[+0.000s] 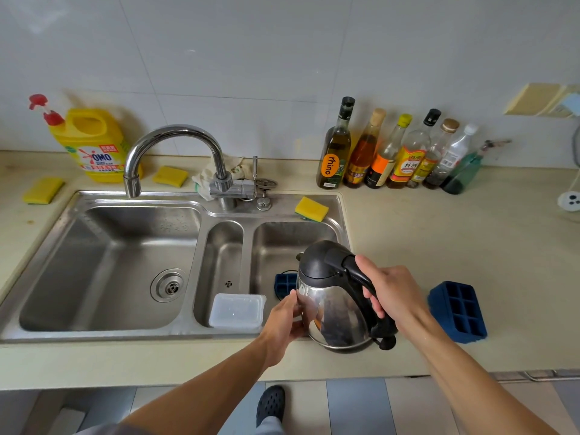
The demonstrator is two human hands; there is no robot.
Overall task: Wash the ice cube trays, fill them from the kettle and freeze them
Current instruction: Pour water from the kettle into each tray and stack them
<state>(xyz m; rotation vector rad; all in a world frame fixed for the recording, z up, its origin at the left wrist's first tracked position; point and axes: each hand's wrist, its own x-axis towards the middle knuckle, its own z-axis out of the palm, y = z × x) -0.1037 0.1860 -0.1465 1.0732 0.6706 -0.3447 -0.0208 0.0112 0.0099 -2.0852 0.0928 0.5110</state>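
A steel kettle [335, 309] with a black lid and handle is held above the right sink basin's front edge. My right hand [392, 293] grips its black handle. My left hand [287, 321] rests against the kettle's steel side with its fingers laid on the metal. One blue ice cube tray [285, 284] lies in the right basin, mostly hidden behind the kettle. A second blue ice cube tray [458, 310] sits on the counter to the right of the kettle. A clear plastic lid [237, 310] lies in the narrow middle basin.
The steel sink [103, 202] has a large left basin under a curved tap [175, 142]. Yellow sponges [311, 209] lie on the rim and counter. A yellow detergent jug [91, 146] stands back left, several bottles [389, 155] back right. A white plug [569, 200] lies far right.
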